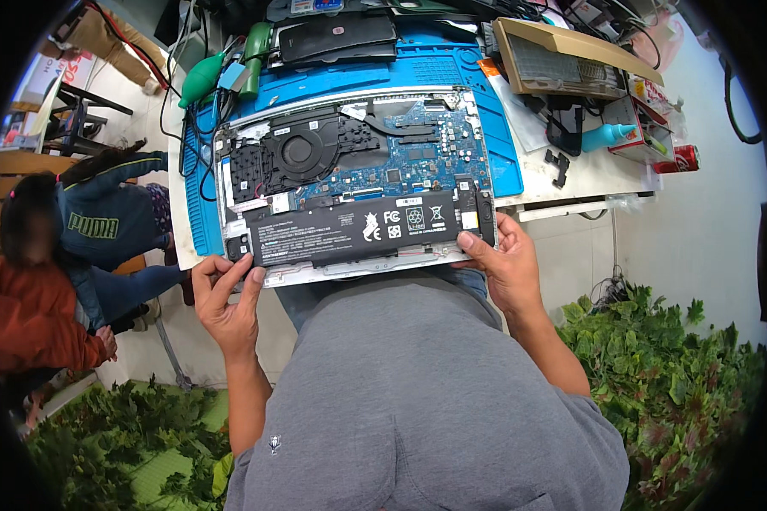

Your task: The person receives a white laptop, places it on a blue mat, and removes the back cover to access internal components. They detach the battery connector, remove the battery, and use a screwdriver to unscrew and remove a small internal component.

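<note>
Clear of the grey shirt point(383, 375), hold the open laptop base point(362, 180) level over the near side of the blue mat point(504, 157), pinching its near-left corner with the left hand point(228, 307) and near-right corner with the right hand point(513, 271), keeping thumb pressure off the black battery point(324, 228).

Grey shirt point(400, 366), small pale emblem point(274, 444) on its left side, bare forearms point(248, 400), bare fingers point(251, 291), blue trousers point(292, 305)

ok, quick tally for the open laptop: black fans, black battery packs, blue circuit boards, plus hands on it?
Black fan: 1
Black battery pack: 1
Blue circuit board: 1
Hands: 2 (left hand, right hand)
Total: 5
</note>
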Tool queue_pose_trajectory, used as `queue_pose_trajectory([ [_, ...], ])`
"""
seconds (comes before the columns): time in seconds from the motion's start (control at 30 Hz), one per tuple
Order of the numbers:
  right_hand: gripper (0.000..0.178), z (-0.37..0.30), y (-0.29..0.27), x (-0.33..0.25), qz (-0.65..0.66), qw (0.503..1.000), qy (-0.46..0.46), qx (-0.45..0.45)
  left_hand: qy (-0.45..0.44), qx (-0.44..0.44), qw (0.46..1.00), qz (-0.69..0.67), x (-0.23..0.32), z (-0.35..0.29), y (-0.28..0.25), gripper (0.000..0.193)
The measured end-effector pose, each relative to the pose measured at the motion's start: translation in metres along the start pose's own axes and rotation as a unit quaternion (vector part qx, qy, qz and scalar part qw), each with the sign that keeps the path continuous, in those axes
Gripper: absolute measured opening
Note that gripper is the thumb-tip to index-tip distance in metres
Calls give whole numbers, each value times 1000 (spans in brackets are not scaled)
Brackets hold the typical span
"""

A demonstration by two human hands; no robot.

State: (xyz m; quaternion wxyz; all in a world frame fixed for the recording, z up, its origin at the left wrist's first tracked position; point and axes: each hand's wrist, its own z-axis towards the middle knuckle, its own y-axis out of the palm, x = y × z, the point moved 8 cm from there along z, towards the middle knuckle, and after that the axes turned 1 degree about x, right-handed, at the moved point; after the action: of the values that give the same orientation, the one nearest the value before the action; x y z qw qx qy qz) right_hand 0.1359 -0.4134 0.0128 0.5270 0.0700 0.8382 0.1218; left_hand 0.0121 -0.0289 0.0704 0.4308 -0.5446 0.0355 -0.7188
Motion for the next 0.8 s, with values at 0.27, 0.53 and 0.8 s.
queue_pose_trajectory([
  [0.27, 51, -1, -1, 0, -10, 1000, 3, 20, -13, 9, 1000, -11, -2, -1, 1, 32],
  [0.53, 40, 2, 1, 0, -43, 999, -7, 15, -83, -50, 994, -54, -7, 9, -2, 31],
  [0.8, 36, 1, 3, -6, -37, 998, 46, -6, -254, 34, 933, -254, -50, -6, -15, 33],
])
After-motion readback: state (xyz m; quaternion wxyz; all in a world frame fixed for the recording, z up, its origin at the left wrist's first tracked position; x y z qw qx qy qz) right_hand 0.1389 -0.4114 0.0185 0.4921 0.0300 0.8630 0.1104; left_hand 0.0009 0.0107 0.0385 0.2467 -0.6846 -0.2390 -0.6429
